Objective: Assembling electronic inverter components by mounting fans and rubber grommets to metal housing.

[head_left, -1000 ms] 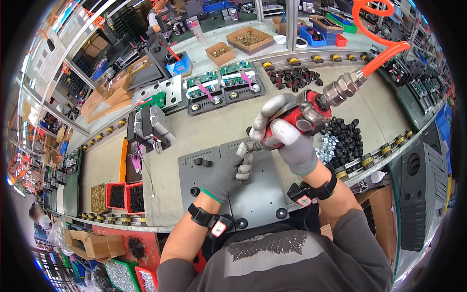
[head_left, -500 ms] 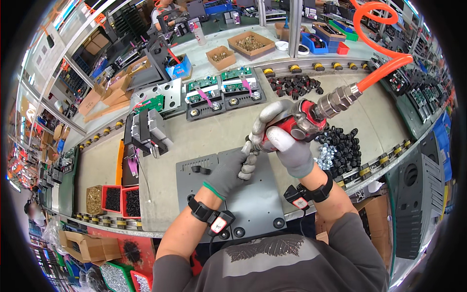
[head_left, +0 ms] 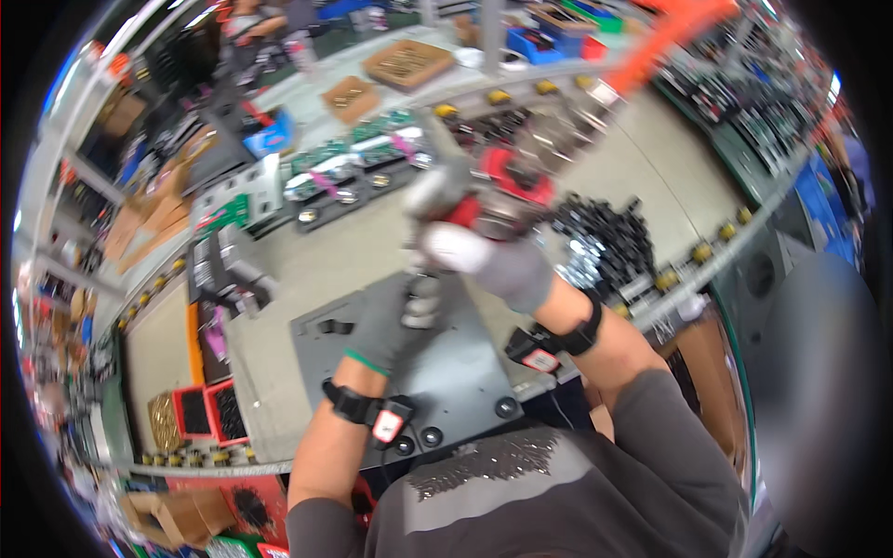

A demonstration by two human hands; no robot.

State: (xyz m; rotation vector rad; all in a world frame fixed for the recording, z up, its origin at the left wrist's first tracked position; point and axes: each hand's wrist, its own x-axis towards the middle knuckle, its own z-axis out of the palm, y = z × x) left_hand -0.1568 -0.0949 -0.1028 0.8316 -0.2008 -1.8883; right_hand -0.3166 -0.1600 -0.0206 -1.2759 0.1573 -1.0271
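My right hand [head_left: 498, 265], in a grey glove with pale fingertips, is wrapped around a red air screwdriver [head_left: 512, 191] with a metal hose coupling. The tool points down and left. Close to its working end is my left hand [head_left: 395, 312], also gloved, its fingers curled together; what they hold is hidden and blurred. Both hands are above a grey metal panel [head_left: 456, 363] on the workbench. Small black pieces [head_left: 335, 326] lie on the panel's left part, and round black feet [head_left: 431, 436] sit along its near edge.
An orange air hose [head_left: 665, 42] runs from the tool to the upper right. Black parts [head_left: 609, 237] and shiny fasteners [head_left: 583, 260] lie right of my hands. Circuit-board assemblies [head_left: 358, 167] stand at the back, red bins [head_left: 226, 414] at left. A large blurred grey shape [head_left: 823, 400] is at far right.
My view has swung and blurred, so the bench scene sits further left. Both hands and the screwdriver keep about the same place over the panel. The grey shape at far right has appeared.
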